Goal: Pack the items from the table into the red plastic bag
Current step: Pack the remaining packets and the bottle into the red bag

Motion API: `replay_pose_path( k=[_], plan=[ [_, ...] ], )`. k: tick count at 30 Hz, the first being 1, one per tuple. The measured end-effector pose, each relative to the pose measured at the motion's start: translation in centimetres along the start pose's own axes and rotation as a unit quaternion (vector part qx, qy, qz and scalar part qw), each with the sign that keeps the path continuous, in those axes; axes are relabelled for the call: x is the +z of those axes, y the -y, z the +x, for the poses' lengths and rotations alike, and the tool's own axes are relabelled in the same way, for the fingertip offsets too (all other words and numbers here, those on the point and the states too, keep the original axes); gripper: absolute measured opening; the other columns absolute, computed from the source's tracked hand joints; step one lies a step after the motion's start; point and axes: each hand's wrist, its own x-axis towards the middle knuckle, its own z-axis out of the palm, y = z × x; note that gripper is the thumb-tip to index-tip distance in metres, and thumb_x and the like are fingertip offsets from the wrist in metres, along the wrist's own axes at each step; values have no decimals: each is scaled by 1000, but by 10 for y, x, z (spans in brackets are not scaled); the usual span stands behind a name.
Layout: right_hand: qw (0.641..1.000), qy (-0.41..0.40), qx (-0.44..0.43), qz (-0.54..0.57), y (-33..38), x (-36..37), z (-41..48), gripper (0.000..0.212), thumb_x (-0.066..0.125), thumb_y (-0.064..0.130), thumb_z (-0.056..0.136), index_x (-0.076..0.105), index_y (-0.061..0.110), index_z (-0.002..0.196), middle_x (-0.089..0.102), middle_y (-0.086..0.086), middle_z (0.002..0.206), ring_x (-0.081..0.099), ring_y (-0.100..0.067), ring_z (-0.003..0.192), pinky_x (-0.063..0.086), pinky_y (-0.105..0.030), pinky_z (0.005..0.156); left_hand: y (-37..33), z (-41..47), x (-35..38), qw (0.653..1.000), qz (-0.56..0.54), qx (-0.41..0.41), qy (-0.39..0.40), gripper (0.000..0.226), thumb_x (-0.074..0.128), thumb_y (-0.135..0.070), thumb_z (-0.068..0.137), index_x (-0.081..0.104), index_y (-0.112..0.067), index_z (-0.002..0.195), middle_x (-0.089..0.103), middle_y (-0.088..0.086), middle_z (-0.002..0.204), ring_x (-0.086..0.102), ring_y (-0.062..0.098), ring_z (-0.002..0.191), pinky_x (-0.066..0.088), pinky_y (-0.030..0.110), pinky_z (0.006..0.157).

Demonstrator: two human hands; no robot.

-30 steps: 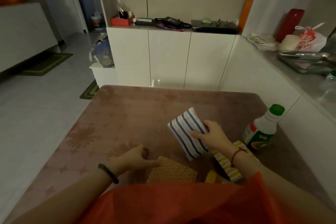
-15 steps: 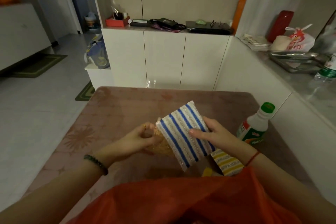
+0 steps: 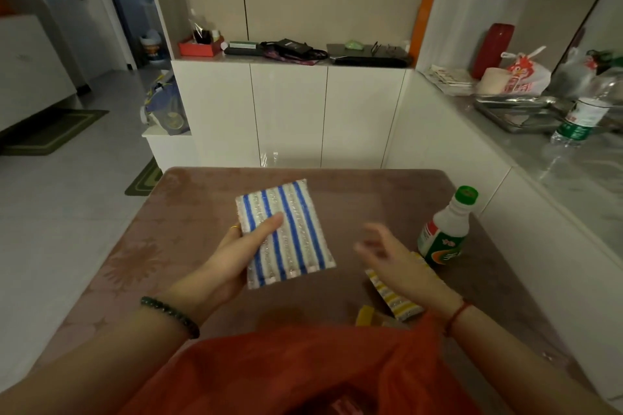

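Two hands in view, one red plastic bag, four loose items that we can count.

Left hand (image 3: 229, 266): raised above the table (image 3: 168, 229), clamped on one blue-striped pad (image 3: 286, 232). The thumb lies flat across the pad's top face and the fingers are underneath. The pad sticks out ahead of and to the right of the palm, tilted. One dark bead bracelet (image 3: 170, 315) on this wrist.

Right hand (image 3: 394, 256): blurred, fingers spread and loosely bent, nothing in it, apart from the pad held to its left. One red cord (image 3: 458, 313) on this wrist.

Under the right hand and wrist, on the table: one yellow-striped pad (image 3: 401, 300), partly covered by the hand. Just left of that wrist, one small yellow piece (image 3: 365, 315), half hidden by the bag's edge; we cannot tell what it is.

Beyond the right hand, to its right: one white bottle (image 3: 445, 229) with a green cap and green label, upright on the table, not touched.

Red plastic bag (image 3: 303, 371): nearest us, between the two forearms, below both hands, mouth open upward. We cannot make out its contents.
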Motion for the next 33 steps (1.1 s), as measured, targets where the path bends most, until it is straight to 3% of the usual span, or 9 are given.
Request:
replay_pose_path(
  k=[3,9,11,13,17,19,25,29,33],
  plan=[
    [969,29,22,-244,-38,3,-11,75,64,48,79,29,22,141,37,-2,143,37,-18,130,35,-29,104,6,3,-5,999,20,-31,-15,36,64,-27,82,59,-12,114,76,6,89,74,20,75,57,32,58],
    [924,149,78,-344,-49,30,-8,42,29,17,101,24,16,143,30,-9,149,32,-22,136,24,-32,110,16,5,4,997,34,-63,-15,42,63,-25,83,55,-7,120,72,10,97,73,18,73,57,29,53],
    [942,137,80,-295,-46,31,-8,39,29,17,101,29,13,139,35,-10,146,41,-19,128,26,-28,109,15,4,8,997,48,-62,-10,42,63,-25,83,54,-8,121,71,11,100,72,19,77,58,30,58],
    [967,134,96,-193,-36,25,-12,34,47,25,96,43,14,128,54,-9,127,55,-12,99,38,-26,98,15,4,10,997,54,-54,-23,48,64,-24,82,49,-7,125,68,15,111,69,26,90,57,38,70],
    [998,-37,3,55,-5,13,-22,25,70,30,79,49,32,91,59,11,86,60,0,74,47,-5,63,15,2,14,995,66,-32,-62,55,67,-21,80,39,-10,126,62,14,120,64,31,102,52,47,87],
    [990,-48,-34,131,19,8,-19,30,68,33,80,48,32,101,60,7,87,63,7,67,46,-5,52,14,0,18,995,77,-22,-60,55,67,-21,80,36,-13,125,61,13,119,64,30,100,53,46,84],
    [982,-103,-144,74,82,12,-16,39,44,50,88,36,31,122,52,17,102,57,9,81,44,-2,55,-1,-18,38,996,80,26,22,75,65,-43,64,30,-21,127,63,4,113,67,16,92,58,27,66],
    [980,-131,-142,54,102,15,-19,47,24,45,96,35,19,134,45,0,127,47,-4,99,38,2,64,-18,-38,46,996,60,49,54,79,67,-47,56,37,-23,125,63,2,118,65,17,101,57,31,74],
    [971,-149,-154,107,122,-1,-41,28,45,42,92,58,25,110,59,-4,111,57,-15,103,44,-24,84,-38,-67,50,993,59,91,40,74,75,-46,43,46,-32,109,68,-3,105,72,14,85,58,34,65]
  ],
)
